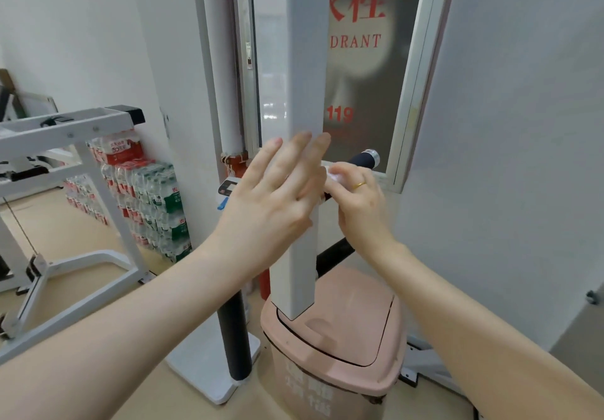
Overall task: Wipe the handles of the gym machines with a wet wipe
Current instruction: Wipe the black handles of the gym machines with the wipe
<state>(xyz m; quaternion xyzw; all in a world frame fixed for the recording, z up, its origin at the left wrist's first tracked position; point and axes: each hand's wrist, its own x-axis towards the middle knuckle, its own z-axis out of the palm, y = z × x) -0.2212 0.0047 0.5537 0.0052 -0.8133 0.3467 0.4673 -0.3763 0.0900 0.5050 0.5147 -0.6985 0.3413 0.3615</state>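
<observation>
White walls and a tan floor are surrounding a white upright post (300, 190) standing in front of a glass hydrant cabinet door (359, 69). The left hand (277, 190) is reaching across the post with fingers spread and released. The right hand (356, 197) is clutching a white wet wipe (335, 176) around the black handle (361, 161), which is sticking out to the right of the post. A pink bin (340, 338) is sitting below.

Glossy white-painted post (305, 92); matt black handle (361, 161) (shiny metal cap); pink plastic bin (353, 338).
</observation>
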